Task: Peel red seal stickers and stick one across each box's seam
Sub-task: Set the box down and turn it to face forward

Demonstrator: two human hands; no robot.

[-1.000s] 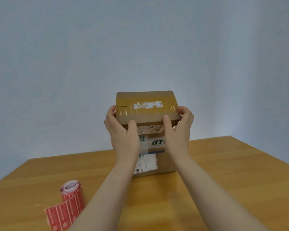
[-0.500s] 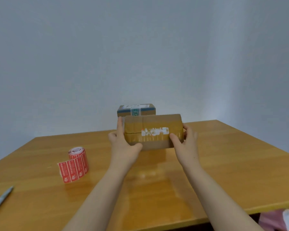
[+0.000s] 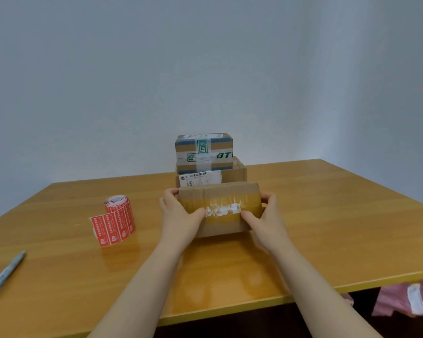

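A small brown cardboard box (image 3: 220, 203) with yellowish tape and torn white label scraps sits low at the table's middle. My left hand (image 3: 178, 215) grips its left end and my right hand (image 3: 266, 218) grips its right end, thumbs on the near face. A roll of red seal stickers (image 3: 116, 217) stands to the left, a strip of several stickers hanging loose from it.
Behind the held box stand two stacked boxes: a taped one with green lettering (image 3: 204, 152) on top of a wider brown one (image 3: 235, 176). A pen (image 3: 5, 273) lies at the far left. The wooden table's (image 3: 327, 228) front edge runs close below my forearms.
I have brought the brown box down off the stack and toward me, to the tabletop. The view has tilted down, so the pen and the table's front edge now show.
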